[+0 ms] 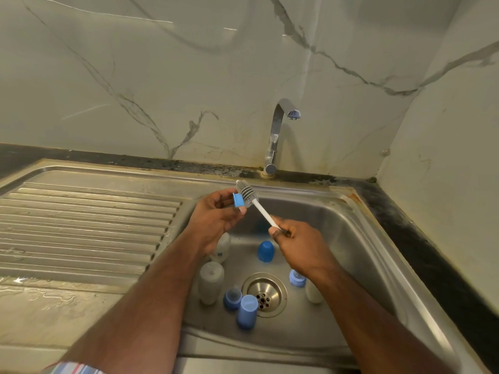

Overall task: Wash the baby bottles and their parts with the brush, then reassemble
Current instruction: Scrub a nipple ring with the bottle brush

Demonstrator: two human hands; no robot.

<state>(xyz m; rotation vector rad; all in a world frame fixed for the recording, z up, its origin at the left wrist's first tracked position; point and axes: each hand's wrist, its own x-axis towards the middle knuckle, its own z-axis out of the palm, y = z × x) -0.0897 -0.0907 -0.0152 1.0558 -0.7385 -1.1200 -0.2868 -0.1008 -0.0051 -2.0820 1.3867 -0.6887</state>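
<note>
My left hand (pixel 216 214) pinches a small blue screw ring (pixel 238 200) above the steel sink (pixel 359 238). My right hand (pixel 299 245) grips the white handle of the bottle brush (pixel 247 190), whose grey bristle head lies against the ring. On the sink floor lie a clear bottle (pixel 211 282) and a second bottle (pixel 223 247) partly hidden under my left wrist. A third bottle (pixel 314 292) with a blue collar (pixel 297 278) lies under my right forearm. Two blue caps (pixel 265 251) (pixel 247 311) and a blue ring with a teat (pixel 232 298) sit near the drain (pixel 265 294).
A chrome tap (pixel 278 136) stands at the back of the sink with no water running. The ribbed draining board (pixel 86 225) stretches to the left. Marble-patterned walls close in behind and on the right. A wet worktop (pixel 40 314) lies at the front left.
</note>
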